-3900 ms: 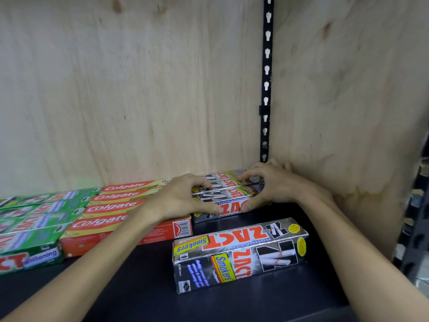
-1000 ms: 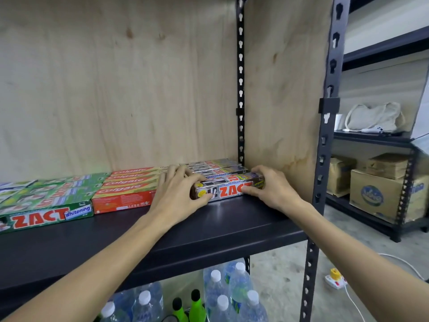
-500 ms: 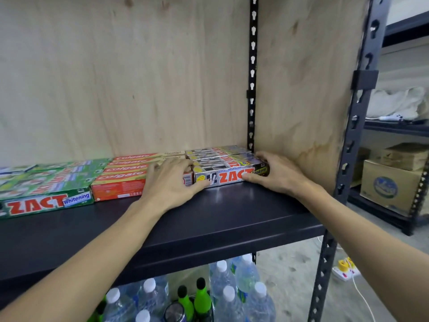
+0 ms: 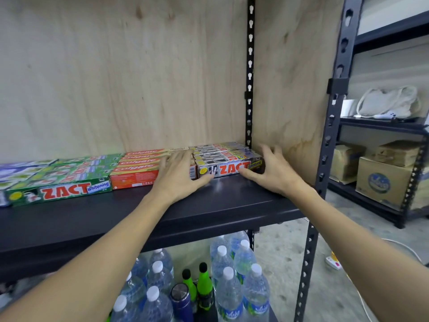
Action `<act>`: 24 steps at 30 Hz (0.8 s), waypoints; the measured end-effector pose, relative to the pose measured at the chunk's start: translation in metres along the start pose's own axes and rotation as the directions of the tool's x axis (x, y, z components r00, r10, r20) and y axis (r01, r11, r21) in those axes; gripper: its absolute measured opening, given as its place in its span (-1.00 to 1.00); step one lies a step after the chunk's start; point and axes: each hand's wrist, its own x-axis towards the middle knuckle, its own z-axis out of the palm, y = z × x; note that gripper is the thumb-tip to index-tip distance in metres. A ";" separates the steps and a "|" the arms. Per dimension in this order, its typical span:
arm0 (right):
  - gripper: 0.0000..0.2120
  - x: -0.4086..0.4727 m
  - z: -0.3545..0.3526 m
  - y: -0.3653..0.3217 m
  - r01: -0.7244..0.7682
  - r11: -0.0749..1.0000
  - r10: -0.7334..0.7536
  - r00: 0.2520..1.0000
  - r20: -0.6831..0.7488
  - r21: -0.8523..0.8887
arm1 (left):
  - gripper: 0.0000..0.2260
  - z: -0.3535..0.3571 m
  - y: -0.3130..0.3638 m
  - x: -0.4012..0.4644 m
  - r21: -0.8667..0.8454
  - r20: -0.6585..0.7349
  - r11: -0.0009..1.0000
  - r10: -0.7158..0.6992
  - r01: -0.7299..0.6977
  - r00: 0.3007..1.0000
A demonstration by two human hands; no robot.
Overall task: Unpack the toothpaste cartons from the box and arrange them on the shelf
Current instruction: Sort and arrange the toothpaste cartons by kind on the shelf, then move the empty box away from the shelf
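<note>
Both hands sit spread-fingered, gripping nothing: left hand (image 4: 178, 180) at the front silver Zact carton (image 4: 229, 168)'s left end, right hand (image 4: 274, 173) at its right, beside the plywood side wall (image 4: 290, 77). Bare dark shelf (image 4: 209, 205) runs to the front edge.

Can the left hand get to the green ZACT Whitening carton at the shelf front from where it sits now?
Probably yes. The left hand is open by the Colgate cartons, and the green ZACT Whitening carton lies further left at the row's front with bare shelf before it.
</note>
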 end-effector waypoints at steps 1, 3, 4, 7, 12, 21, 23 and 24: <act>-0.11 -0.008 -0.001 -0.002 0.011 0.999 -0.011 1.000 -0.001 0.052 | -0.17 -0.003 0.001 -0.005 -0.001 -0.010 1.000 0.008 -0.008 1.000; -0.16 -0.027 -0.002 -0.005 0.043 0.991 -0.040 0.999 -0.029 0.124 | -0.16 -0.008 0.002 -0.016 -0.018 -0.025 1.000 0.018 -0.019 1.000; -0.19 -0.037 -0.002 -0.007 0.058 0.988 -0.050 0.997 -0.059 0.144 | -0.16 -0.012 0.001 -0.022 -0.030 -0.029 0.999 0.024 -0.025 0.999; -0.30 -0.072 0.002 -0.016 0.104 0.971 -0.063 0.980 -0.190 0.216 | -0.21 -0.028 0.005 -0.049 -0.072 -0.047 0.996 0.057 -0.061 0.997; -0.49 -0.154 0.036 -0.034 0.166 0.911 -0.022 0.934 -0.358 0.378 | -0.42 -0.041 0.014 -0.146 -0.053 -0.131 0.995 0.077 -0.085 0.988; -0.34 -0.347 0.209 0.018 -0.135 0.921 0.115 0.990 0.076 0.364 | -0.37 0.046 -0.060 -0.374 -0.251 0.032 0.933 -0.257 0.257 0.966; -0.26 -0.380 0.233 0.037 -0.187 0.946 0.144 0.974 0.174 0.266 | -0.34 0.068 -0.087 -0.423 -0.191 0.146 0.897 -0.376 0.399 0.915; -0.23 -0.395 0.241 0.048 -0.203 0.953 0.155 0.965 0.213 0.226 | -0.33 0.077 -0.099 -0.446 -0.152 0.184 0.876 -0.431 0.459 0.884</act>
